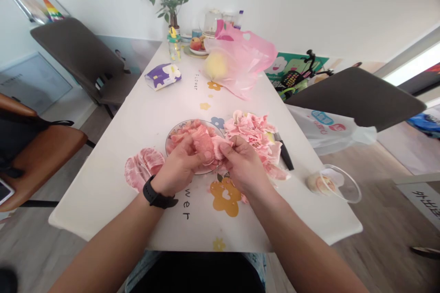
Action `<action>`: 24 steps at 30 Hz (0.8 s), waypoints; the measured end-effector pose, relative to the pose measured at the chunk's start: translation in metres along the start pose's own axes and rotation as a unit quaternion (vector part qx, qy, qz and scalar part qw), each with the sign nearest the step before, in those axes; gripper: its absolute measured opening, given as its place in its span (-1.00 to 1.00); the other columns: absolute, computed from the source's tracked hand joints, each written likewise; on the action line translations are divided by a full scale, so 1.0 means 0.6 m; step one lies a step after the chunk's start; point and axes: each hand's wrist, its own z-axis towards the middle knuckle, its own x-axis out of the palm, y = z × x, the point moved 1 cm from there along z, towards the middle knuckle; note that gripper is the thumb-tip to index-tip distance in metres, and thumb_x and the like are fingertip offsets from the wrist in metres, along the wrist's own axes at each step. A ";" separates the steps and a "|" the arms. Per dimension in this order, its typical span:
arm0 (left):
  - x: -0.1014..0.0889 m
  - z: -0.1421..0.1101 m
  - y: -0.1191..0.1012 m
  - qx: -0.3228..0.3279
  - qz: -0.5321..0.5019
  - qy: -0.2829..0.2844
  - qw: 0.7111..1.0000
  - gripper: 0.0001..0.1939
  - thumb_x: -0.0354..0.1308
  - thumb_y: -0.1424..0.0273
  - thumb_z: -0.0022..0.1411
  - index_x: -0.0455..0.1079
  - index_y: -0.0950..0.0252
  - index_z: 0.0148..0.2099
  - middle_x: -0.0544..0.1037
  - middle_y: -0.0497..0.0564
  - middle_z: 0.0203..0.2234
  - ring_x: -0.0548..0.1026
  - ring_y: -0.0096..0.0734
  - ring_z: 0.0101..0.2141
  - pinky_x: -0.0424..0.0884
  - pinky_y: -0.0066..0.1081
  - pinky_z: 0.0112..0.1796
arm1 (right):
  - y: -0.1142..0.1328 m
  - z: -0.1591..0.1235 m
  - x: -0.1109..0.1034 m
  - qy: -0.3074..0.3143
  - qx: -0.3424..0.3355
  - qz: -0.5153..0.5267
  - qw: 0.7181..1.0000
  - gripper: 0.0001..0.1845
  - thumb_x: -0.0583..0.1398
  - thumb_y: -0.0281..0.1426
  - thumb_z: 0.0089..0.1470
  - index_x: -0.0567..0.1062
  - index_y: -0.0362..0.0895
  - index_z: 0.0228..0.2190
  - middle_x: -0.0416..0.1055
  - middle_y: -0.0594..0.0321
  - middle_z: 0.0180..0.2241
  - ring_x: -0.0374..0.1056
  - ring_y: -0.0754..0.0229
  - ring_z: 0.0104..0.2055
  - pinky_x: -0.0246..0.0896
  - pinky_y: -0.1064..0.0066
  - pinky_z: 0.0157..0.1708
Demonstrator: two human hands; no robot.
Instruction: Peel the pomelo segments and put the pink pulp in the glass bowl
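Over the plate (pixel 167 147), my left hand (pixel 180 165), with a black watch on its wrist, grips a pink pomelo segment (pixel 202 139). My right hand (pixel 243 165) pinches a pale piece of membrane (pixel 218 145) at the segment's right side. Peeled pink pulp (pixel 182 133) lies on the plate, partly hidden behind my hands. Left of my left wrist rests a larger pomelo section (pixel 142 167) with its membrane on. Beyond my right hand spreads a heap of pink peelings (pixel 250 130). A knife (pixel 286 155) with a black handle sticks out from the heap's right side.
A clear container (pixel 332 184) stands near the table's right edge. Farther back are a purple tissue pack (pixel 163 76), a pink plastic bag (pixel 245 62) with a yellow fruit (pixel 216 65), a bottle (pixel 174 46) and a fruit plate (pixel 196 51). Chairs flank the table (pixel 103 201).
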 end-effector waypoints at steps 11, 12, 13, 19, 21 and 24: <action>0.014 0.002 0.014 0.027 0.013 0.018 0.999 -0.68 0.45 0.19 0.26 0.43 0.28 -0.23 0.45 -0.11 -0.57 0.44 -0.50 -0.54 0.38 -0.51 -0.53 | 0.019 -0.025 -0.005 0.057 -0.037 -0.049 0.997 -0.68 0.30 -0.15 0.27 0.33 0.01 -0.40 0.46 0.36 -0.48 0.41 0.16 -0.43 0.37 0.25 -0.35; 0.015 0.002 0.014 0.022 0.008 0.026 0.999 -0.66 0.44 0.18 0.26 0.41 0.29 -0.27 0.45 -0.09 -0.57 0.44 -0.50 -0.54 0.36 -0.52 -0.54 | 0.017 -0.024 -0.001 0.065 -0.024 -0.008 0.998 -0.68 0.30 -0.16 0.26 0.32 0.01 -0.40 0.46 0.38 -0.49 0.42 0.15 -0.44 0.37 0.25 -0.36; 0.015 0.002 0.014 0.016 0.002 0.032 0.999 -0.65 0.44 0.17 0.27 0.40 0.30 -0.29 0.46 -0.07 -0.57 0.44 -0.49 -0.54 0.34 -0.52 -0.55 | 0.016 -0.023 0.003 0.075 -0.008 0.035 0.997 -0.68 0.32 -0.16 0.24 0.32 0.01 -0.40 0.47 0.38 -0.50 0.43 0.15 -0.45 0.36 0.25 -0.37; 0.015 -0.005 0.007 -0.025 -0.024 0.066 0.997 -0.66 0.44 0.18 0.26 0.44 0.32 -0.27 0.53 0.01 -0.50 0.41 -0.53 -0.58 0.19 -0.53 -0.60 | 0.025 -0.006 0.000 0.068 0.075 0.165 0.981 -0.57 0.49 -0.22 -0.03 0.33 -0.05 -0.48 0.41 0.39 -0.58 0.30 0.28 -0.54 0.20 0.41 -0.50; 0.016 -0.007 0.003 -0.030 -0.033 0.073 0.996 -0.66 0.43 0.19 0.25 0.43 0.32 -0.33 0.42 -0.05 -0.58 0.37 -0.54 -0.60 0.11 -0.55 -0.63 | 0.031 0.003 -0.020 0.031 0.069 0.170 0.983 -0.53 0.52 -0.25 -0.12 0.32 -0.04 -0.49 0.37 0.42 -0.59 0.26 0.30 -0.55 0.16 0.43 -0.52; 0.015 -0.007 -0.001 -0.009 -0.050 0.047 0.998 -0.60 0.42 0.20 0.26 0.36 0.29 -0.44 0.28 -0.11 -0.64 0.37 -0.51 -0.57 0.11 -0.55 -0.62 | 0.040 0.017 -0.070 -0.041 -0.002 0.102 0.994 -0.53 0.52 -0.23 -0.12 0.32 -0.04 -0.49 0.34 0.43 -0.59 0.25 0.30 -0.54 0.17 0.44 -0.53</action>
